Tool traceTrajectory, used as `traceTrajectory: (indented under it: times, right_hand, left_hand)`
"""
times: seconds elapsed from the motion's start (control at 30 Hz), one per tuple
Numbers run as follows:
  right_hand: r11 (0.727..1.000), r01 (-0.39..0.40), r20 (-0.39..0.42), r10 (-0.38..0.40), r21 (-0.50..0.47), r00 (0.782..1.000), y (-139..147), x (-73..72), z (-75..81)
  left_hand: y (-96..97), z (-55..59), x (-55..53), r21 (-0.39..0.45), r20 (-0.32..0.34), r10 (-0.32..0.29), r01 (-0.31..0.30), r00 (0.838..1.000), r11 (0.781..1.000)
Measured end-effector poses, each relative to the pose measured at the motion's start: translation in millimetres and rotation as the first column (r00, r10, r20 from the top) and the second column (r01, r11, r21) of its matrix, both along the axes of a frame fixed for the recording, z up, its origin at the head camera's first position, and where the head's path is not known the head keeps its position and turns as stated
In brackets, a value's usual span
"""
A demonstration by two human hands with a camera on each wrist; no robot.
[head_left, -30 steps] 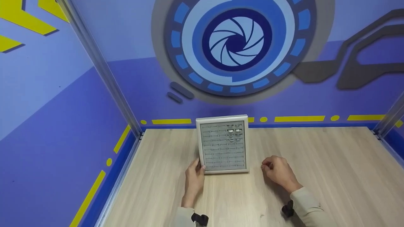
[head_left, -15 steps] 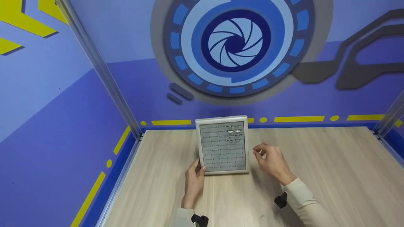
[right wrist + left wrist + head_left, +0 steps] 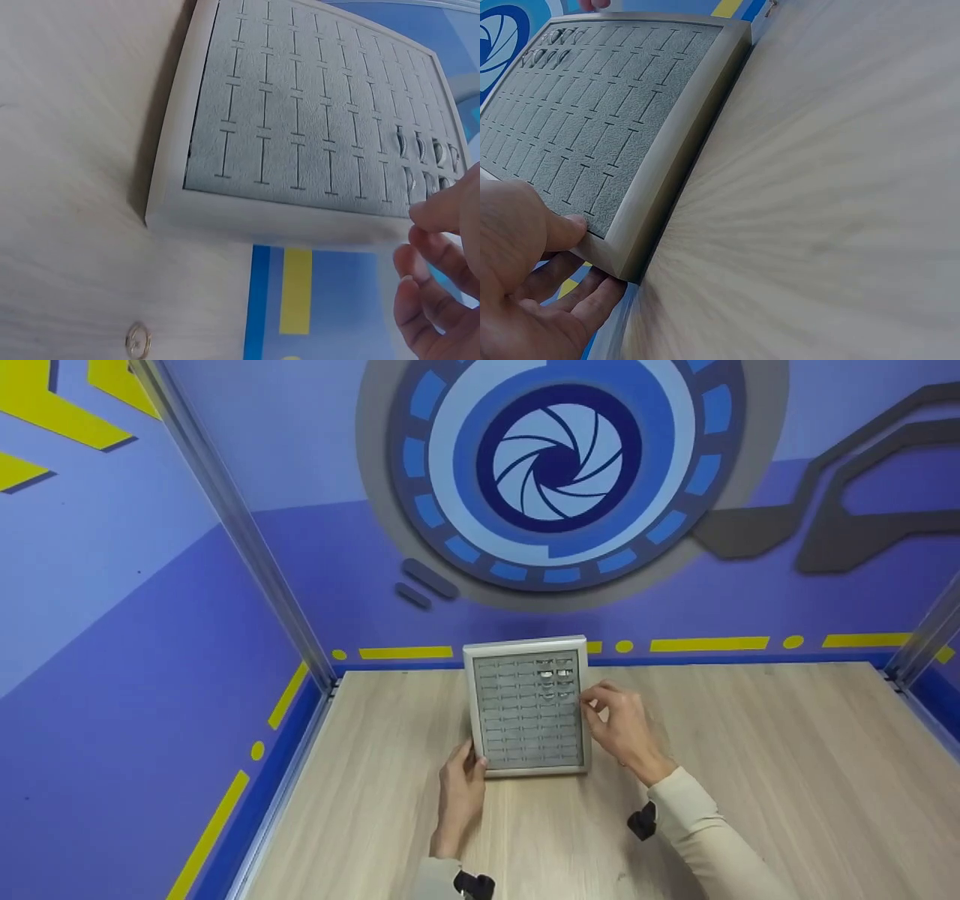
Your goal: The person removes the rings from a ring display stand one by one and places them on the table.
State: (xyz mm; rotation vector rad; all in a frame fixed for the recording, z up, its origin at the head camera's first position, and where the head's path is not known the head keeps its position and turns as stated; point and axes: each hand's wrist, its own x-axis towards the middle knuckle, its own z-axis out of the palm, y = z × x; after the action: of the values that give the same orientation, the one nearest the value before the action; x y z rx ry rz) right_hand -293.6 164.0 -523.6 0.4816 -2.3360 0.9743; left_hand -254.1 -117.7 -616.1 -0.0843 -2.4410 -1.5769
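Note:
A white-framed ring display tray (image 3: 530, 735) leans back on the table, its grey padded face lined with slots. Silver-looking rings (image 3: 564, 673) fill two short columns at its upper right. My left hand (image 3: 461, 787) grips the lower left corner; the left wrist view shows the thumb on the front and fingers behind. At the right edge, level with the lowest rings, is my right hand (image 3: 619, 724). In the right wrist view its thumb and forefinger tips are close to the end ring (image 3: 409, 180), other fingers loosely bent. Nothing shows between those fingertips.
A loose gold-coloured ring (image 3: 137, 341) lies on the wooden table (image 3: 787, 780) to the right of the tray. Behind stands a blue patterned wall (image 3: 315, 577), with another wall (image 3: 150, 675) and a metal post (image 3: 240, 517) at left.
My right hand has moved up and left from the table beside the tray to the tray's right edge. The left hand and tray stay in place.

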Motion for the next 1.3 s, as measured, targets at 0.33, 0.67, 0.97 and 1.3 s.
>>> traceTrajectory:
  times: [0.33, 0.67, 0.97, 1.3]
  right_hand:
    - [1.0, -0.011, -0.055, 0.01, -0.003, 0.998, -20, -6.5, 0.7]
    - [0.999, 0.043, -0.05, -0.044, -0.01, 0.998, -30, -9.3, -1.2]
    - [0.998, 0.064, -0.066, -0.064, 0.007, 0.996, -34, -10.2, -2.0]
    - [0.999, 0.034, -0.109, -0.033, 0.007, 0.994, -32, -12.2, -2.8]
  left_hand:
    - [-1.4, -1.7, 1.0, 0.005, -0.016, -0.017, 0.017, 1.0, 1.0]
    - [-0.9, -2.6, -0.6, -0.004, -0.018, -0.013, 0.013, 1.0, 1.0]
    - [-0.4, -2.6, -0.8, 0.001, -0.013, 0.0, 0.0, 1.0, 1.0]
    - [0.5, -1.4, 0.0, 0.008, -0.015, -0.003, 0.003, 1.0, 1.0]
